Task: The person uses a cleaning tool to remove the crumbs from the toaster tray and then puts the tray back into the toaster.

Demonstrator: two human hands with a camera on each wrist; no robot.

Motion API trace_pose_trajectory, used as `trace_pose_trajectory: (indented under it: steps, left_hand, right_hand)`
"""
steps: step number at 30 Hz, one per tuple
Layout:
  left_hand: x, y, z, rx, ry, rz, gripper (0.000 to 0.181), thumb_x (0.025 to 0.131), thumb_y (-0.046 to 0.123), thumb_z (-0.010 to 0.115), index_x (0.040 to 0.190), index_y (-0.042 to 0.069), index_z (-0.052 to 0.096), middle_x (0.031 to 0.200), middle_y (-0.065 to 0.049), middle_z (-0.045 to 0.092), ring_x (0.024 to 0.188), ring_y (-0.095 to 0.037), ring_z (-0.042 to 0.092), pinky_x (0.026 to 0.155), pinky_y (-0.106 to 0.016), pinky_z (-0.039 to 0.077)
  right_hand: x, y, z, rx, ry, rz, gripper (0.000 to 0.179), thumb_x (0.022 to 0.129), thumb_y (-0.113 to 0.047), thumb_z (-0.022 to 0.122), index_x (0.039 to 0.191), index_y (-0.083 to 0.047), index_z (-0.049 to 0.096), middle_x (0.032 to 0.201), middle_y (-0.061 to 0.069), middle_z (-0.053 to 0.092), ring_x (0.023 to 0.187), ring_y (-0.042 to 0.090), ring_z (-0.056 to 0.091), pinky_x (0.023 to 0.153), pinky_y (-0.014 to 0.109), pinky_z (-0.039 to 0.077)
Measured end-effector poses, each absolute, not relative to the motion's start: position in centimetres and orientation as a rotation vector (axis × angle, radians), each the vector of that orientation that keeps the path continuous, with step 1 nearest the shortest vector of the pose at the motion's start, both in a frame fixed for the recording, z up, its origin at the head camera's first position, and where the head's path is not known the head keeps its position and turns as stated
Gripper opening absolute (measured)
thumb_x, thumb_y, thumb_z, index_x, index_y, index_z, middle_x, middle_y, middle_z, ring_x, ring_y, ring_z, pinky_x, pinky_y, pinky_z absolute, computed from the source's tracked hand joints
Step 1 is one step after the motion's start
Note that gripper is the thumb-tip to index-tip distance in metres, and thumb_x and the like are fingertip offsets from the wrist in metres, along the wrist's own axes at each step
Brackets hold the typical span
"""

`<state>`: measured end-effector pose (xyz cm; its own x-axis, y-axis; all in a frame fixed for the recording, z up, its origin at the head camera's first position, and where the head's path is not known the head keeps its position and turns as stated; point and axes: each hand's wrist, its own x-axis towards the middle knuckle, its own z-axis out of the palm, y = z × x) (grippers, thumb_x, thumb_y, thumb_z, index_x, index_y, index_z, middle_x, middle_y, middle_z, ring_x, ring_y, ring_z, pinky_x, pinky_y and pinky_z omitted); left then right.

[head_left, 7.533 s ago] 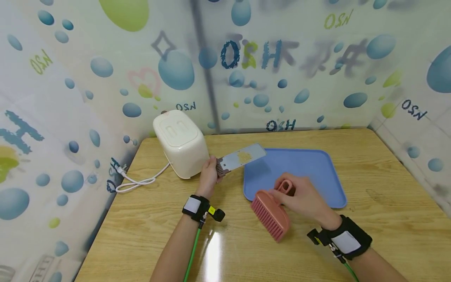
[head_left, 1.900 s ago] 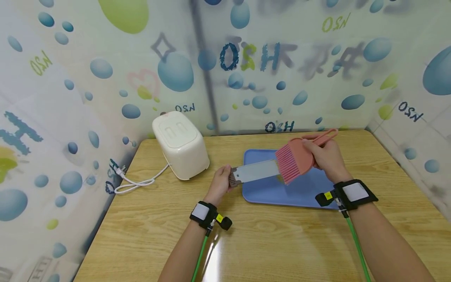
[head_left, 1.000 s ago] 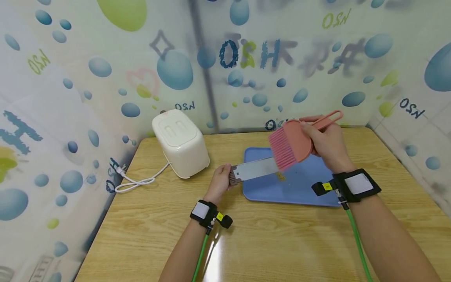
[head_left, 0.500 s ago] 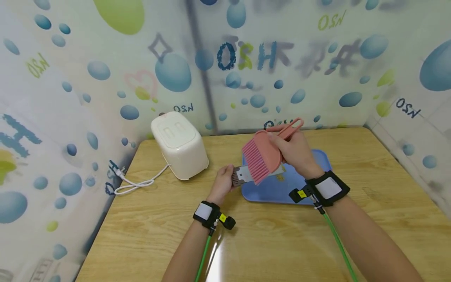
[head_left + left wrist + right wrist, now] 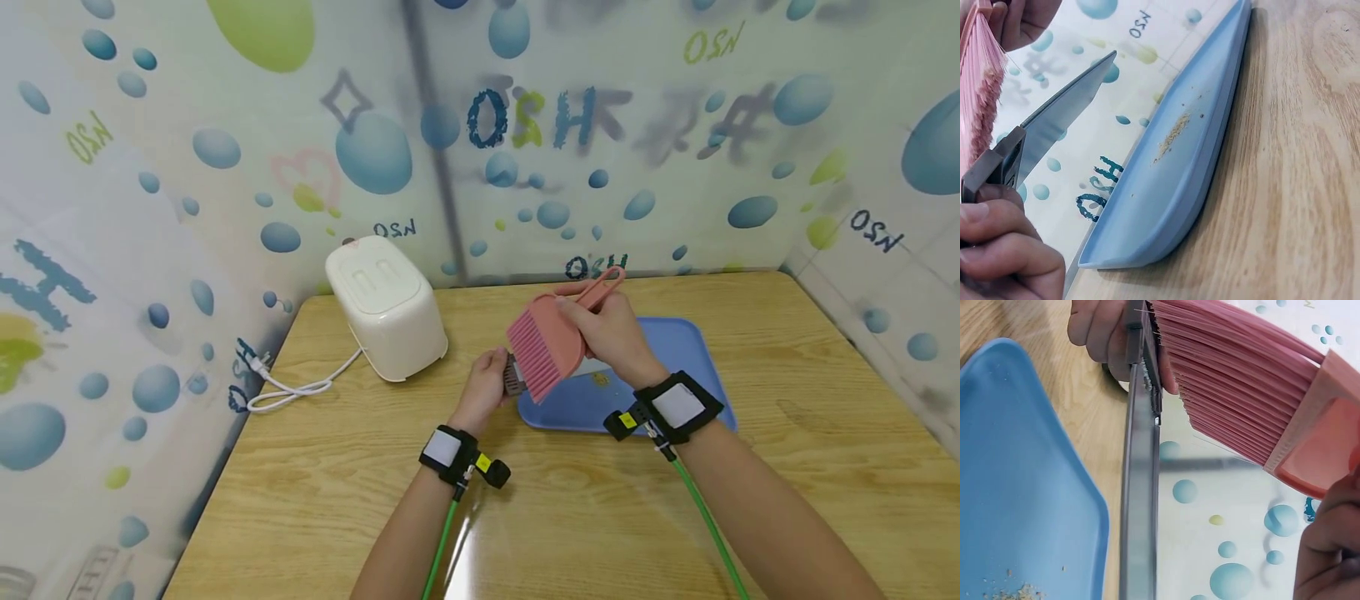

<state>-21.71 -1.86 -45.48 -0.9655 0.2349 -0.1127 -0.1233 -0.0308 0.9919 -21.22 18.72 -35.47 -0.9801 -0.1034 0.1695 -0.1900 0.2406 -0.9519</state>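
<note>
My left hand grips the dark handle end of a toaster crumb tray, a flat metal plate held above the blue tray. In my right hand is a pink hand brush, held by its handle. Its bristles are over the crumb tray's handle end, close to my left fingers; whether they touch the plate I cannot tell. In the head view the brush and right hand hide much of the plate. A small pile of crumbs lies in the blue tray, with several loose bits around it.
A white toaster stands at the back left of the wooden table. Its white cord lies coiled by the left edge, plug included. A patterned wall covering rises behind the table.
Crumbs that lay on the metal plate earlier are now in the blue tray. Over the last second the brush has moved left and down, from the plate's far end to its handle end.
</note>
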Motion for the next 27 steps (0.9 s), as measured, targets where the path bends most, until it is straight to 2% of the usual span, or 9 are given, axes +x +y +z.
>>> trace_pose_trajectory:
  steps: [9, 21, 27]
  left_hand:
    - [-21.7, -1.7, -45.3, 0.120, 2.008, 2.068, 0.043, 0.113, 0.033, 0.031, 0.117, -0.001, 0.057, 0.080, -0.002, 0.052, 0.053, -0.010, 0.039, 0.048, -0.023, 0.032]
    - [-21.8, -1.6, -45.7, 0.129, 1.946, 2.075, 0.039, 0.114, 0.032, 0.029, 0.113, 0.002, 0.055, 0.082, -0.003, 0.050, 0.057, -0.011, 0.040, 0.051, -0.023, 0.033]
    - [-21.8, -1.5, -45.8, 0.114, 1.931, 2.082, 0.041, 0.113, 0.036, 0.032, 0.114, 0.002, 0.054, 0.084, -0.004, 0.053, 0.058, -0.011, 0.041, 0.051, -0.024, 0.033]
  right_hand:
    - [-21.3, 18.7, -36.3, 0.265, -2.443, 1.869, 0.040, 0.104, -0.030, 0.061, 0.136, -0.006, 0.060, 0.060, 0.004, 0.060, 0.039, 0.012, 0.042, 0.040, 0.029, 0.037]
    - [-21.4, 19.0, -36.9, 0.246, -2.454, 1.852, 0.041, 0.103, -0.030, 0.061, 0.135, -0.004, 0.060, 0.059, 0.004, 0.060, 0.038, 0.011, 0.041, 0.039, 0.028, 0.036]
    - [-21.4, 19.3, -37.0, 0.227, -2.463, 1.872, 0.040, 0.104, -0.029, 0.061, 0.136, -0.004, 0.059, 0.060, 0.003, 0.060, 0.040, 0.010, 0.041, 0.040, 0.028, 0.036]
